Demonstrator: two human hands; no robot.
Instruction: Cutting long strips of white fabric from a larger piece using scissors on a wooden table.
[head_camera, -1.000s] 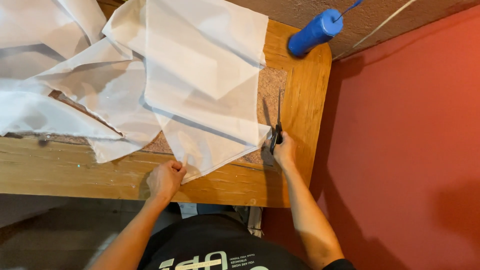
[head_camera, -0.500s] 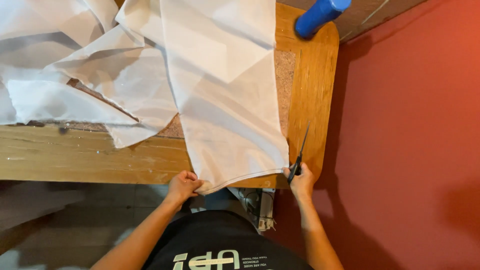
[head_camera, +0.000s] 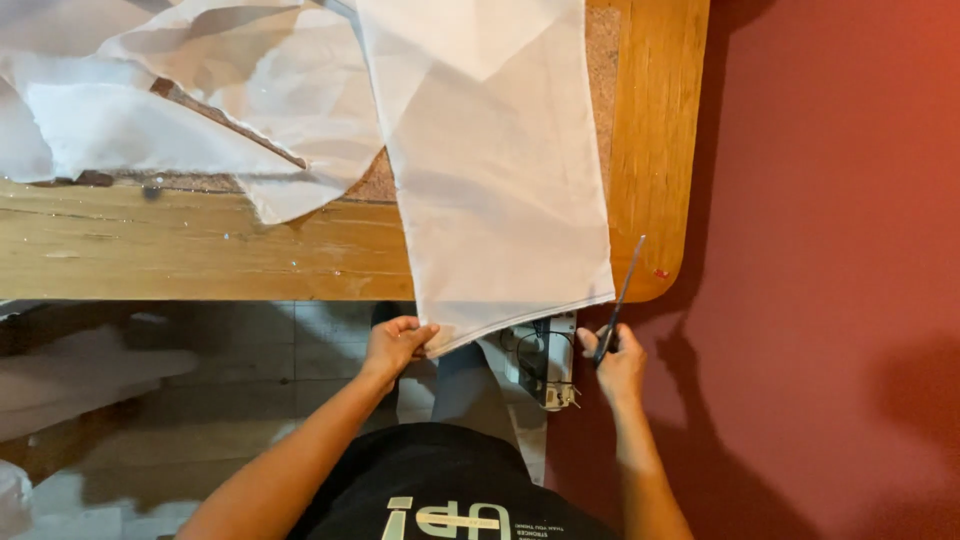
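Perhaps scissors (head_camera: 618, 290) in right hand (head_camera: 615, 365)

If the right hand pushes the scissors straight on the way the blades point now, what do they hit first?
Probably the wooden table: the right hand aims the scissors up at its rounded corner, beside the white fabric edge. Depth is unclear.

Thin matt white cloth (head_camera: 500, 190), worn grainy wooden table (head_camera: 200, 250), dark metal scissors (head_camera: 618, 295)

Head view, straight down, table edge (head_camera: 200, 270)
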